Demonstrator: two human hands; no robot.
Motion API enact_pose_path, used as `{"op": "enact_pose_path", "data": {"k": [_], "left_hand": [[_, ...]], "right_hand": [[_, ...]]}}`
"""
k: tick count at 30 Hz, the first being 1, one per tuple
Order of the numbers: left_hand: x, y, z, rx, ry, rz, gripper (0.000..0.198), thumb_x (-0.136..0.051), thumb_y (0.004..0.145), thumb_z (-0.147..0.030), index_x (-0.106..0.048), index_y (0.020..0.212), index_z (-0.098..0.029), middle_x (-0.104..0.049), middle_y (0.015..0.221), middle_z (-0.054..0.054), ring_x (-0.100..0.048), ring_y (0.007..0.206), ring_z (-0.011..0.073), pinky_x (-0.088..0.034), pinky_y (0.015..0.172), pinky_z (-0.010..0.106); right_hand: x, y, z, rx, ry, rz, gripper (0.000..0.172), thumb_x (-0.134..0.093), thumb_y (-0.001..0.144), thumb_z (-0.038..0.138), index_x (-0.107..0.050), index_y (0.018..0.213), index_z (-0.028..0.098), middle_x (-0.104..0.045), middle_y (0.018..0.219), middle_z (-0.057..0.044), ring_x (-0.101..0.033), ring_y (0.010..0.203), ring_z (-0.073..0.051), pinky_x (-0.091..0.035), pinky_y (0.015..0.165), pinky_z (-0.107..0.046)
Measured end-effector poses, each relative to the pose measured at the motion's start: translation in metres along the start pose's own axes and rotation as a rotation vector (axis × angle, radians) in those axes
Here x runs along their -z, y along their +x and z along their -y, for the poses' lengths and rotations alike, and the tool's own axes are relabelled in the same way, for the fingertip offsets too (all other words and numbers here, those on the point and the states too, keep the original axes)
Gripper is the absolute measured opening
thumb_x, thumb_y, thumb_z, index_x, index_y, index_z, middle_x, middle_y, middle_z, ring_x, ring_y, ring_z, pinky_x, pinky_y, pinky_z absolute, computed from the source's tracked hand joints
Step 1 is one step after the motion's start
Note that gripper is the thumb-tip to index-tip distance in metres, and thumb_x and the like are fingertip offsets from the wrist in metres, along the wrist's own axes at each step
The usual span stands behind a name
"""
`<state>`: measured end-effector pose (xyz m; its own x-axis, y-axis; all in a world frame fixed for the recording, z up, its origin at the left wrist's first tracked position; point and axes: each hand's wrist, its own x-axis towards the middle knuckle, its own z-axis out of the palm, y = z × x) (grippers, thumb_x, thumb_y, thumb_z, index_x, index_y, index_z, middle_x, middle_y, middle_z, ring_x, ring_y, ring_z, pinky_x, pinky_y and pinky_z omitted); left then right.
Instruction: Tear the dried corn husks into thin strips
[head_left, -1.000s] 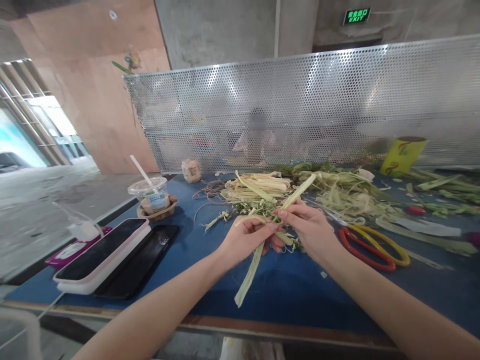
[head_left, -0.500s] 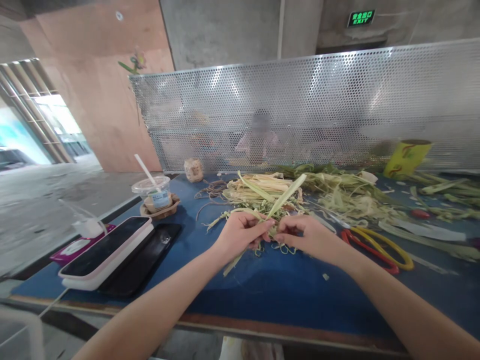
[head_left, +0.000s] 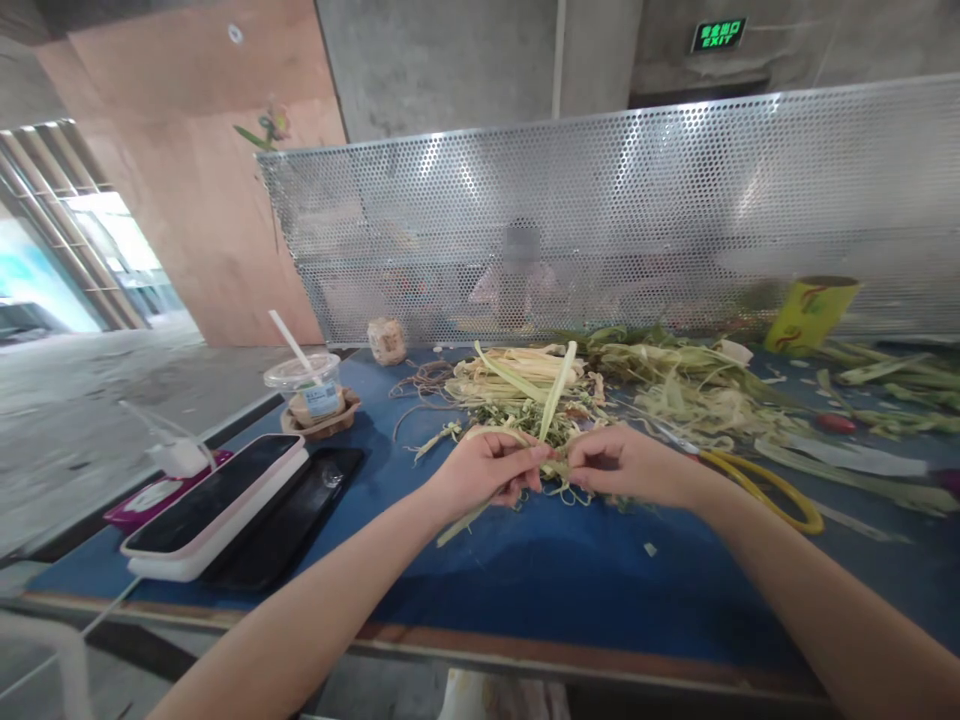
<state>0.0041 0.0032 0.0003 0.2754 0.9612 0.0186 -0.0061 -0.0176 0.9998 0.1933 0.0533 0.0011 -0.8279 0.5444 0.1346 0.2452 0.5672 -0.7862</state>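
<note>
My left hand (head_left: 487, 468) is closed in a pinch on pale green leaf strips that look like corn husk. One husk strip (head_left: 557, 395) rises almost upright from its fingertips, and a narrow tail end (head_left: 461, 525) hangs out below the palm. Just to the right, my right hand (head_left: 619, 465) has thumb and fingertips pressed together close to the left fingertips. A thin bit of husk seems to run between them, though the fingers partly hide it. Behind both hands lie a pile of pale husks (head_left: 469, 388) and a tangle of small green shreds.
Scissors with yellow handles (head_left: 780, 495) lie by my right forearm. More leaves (head_left: 675, 365) and a yellow roll (head_left: 814, 312) are at the back right. On the left are phones (head_left: 217, 495) and a drink cup (head_left: 315, 395). A perforated metal screen (head_left: 450, 230) stands behind, with a person beyond.
The strip's upper end has swung left, so it stands steeper. My right hand has shifted slightly right, away from the left. The scissors' red handle is now mostly hidden by my forearm.
</note>
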Motion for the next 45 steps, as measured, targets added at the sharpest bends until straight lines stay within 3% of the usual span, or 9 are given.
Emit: {"op": "enact_pose_path", "data": {"k": [6,11,16,23,28,31,37,41,45], "left_hand": [[0.005,0.0,-0.007,-0.133,-0.098,0.015,0.041,-0.058,0.072,-0.036,-0.047,0.106,-0.016,-0.066,0.069,0.005,-0.055,0.046,0.0096,-0.034,0.033,0.016],[0.003,0.002,-0.004,-0.116,0.018,-0.01,0.025,-0.058,0.072,-0.033,-0.048,0.085,-0.015,-0.064,0.058,0.002,-0.057,0.041,0.012,-0.03,0.027,0.015],[-0.003,0.0,-0.004,-0.272,0.016,-0.101,0.022,-0.052,0.077,-0.035,-0.039,0.071,-0.018,-0.06,0.054,-0.002,-0.054,0.04,0.0097,-0.036,0.034,0.019],[-0.005,-0.001,0.0,-0.276,0.081,-0.127,0.022,-0.048,0.079,-0.037,-0.035,0.071,-0.021,-0.057,0.055,-0.005,-0.058,0.048,0.0117,-0.043,0.046,0.023],[-0.004,-0.005,-0.001,-0.305,0.3,-0.165,0.019,-0.039,0.083,-0.038,-0.033,0.074,-0.022,-0.059,0.057,-0.004,-0.055,0.041,0.0117,-0.036,0.04,0.021],[-0.003,-0.009,-0.004,-0.344,0.509,-0.216,0.017,-0.036,0.084,-0.037,-0.033,0.075,-0.023,-0.057,0.053,-0.006,-0.053,0.039,0.0114,-0.039,0.048,0.023],[-0.001,-0.013,-0.004,-0.342,0.831,-0.307,0.014,-0.034,0.085,-0.034,-0.036,0.076,-0.023,-0.054,0.051,-0.005,-0.05,0.044,0.0125,-0.035,0.051,0.022],[-0.002,-0.013,-0.004,-0.361,0.77,-0.312,0.018,-0.034,0.085,-0.036,-0.039,0.076,-0.022,-0.055,0.053,-0.005,-0.053,0.045,0.0116,-0.036,0.051,0.022],[-0.004,-0.01,-0.003,-0.403,0.559,-0.32,0.016,-0.039,0.083,-0.036,-0.042,0.078,-0.021,-0.055,0.054,-0.005,-0.056,0.045,0.0107,-0.039,0.049,0.021]], "right_hand": [[0.001,-0.001,-0.002,-0.039,0.091,-0.02,0.023,-0.049,0.077,0.032,-0.046,0.059,0.016,-0.041,0.054,0.004,-0.035,0.048,-0.007,-0.029,0.047,-0.02],[0.0,-0.002,0.003,-0.031,0.102,-0.029,0.022,-0.05,0.078,0.033,-0.051,0.063,0.017,-0.047,0.055,0.003,-0.042,0.049,-0.008,-0.032,0.047,-0.02],[-0.011,0.005,0.002,0.022,0.174,-0.013,0.037,-0.04,0.082,0.045,-0.059,0.075,0.015,-0.058,0.068,-0.003,-0.05,0.057,-0.01,-0.039,0.053,-0.022],[-0.034,0.015,0.002,0.044,0.384,-0.343,0.051,-0.057,0.072,0.038,-0.044,0.118,0.02,-0.059,0.077,-0.001,-0.058,0.069,-0.015,-0.045,0.066,-0.029],[-0.037,0.016,0.001,0.075,0.33,-0.463,0.036,-0.056,0.073,0.032,-0.054,0.107,0.019,-0.059,0.068,0.0,-0.057,0.063,-0.014,-0.045,0.061,-0.029],[-0.038,0.016,0.0,0.057,0.294,-0.544,0.025,-0.058,0.071,0.031,-0.059,0.091,0.018,-0.057,0.066,-0.001,-0.053,0.06,-0.013,-0.043,0.057,-0.028],[-0.038,0.017,-0.002,-0.001,0.21,-0.445,0.02,-0.058,0.071,0.034,-0.055,0.078,0.016,-0.046,0.056,0.003,-0.041,0.049,-0.008,-0.034,0.047,-0.023],[-0.036,0.017,0.0,0.0,0.271,-0.452,0.038,-0.059,0.07,0.028,-0.043,0.103,0.019,-0.039,0.048,0.01,-0.036,0.042,-0.007,-0.029,0.043,-0.019],[-0.037,0.015,0.002,0.086,0.33,-0.506,0.034,-0.056,0.071,0.02,-0.037,0.1,0.022,-0.035,0.046,0.012,-0.033,0.041,-0.006,-0.027,0.044,-0.018]]}}
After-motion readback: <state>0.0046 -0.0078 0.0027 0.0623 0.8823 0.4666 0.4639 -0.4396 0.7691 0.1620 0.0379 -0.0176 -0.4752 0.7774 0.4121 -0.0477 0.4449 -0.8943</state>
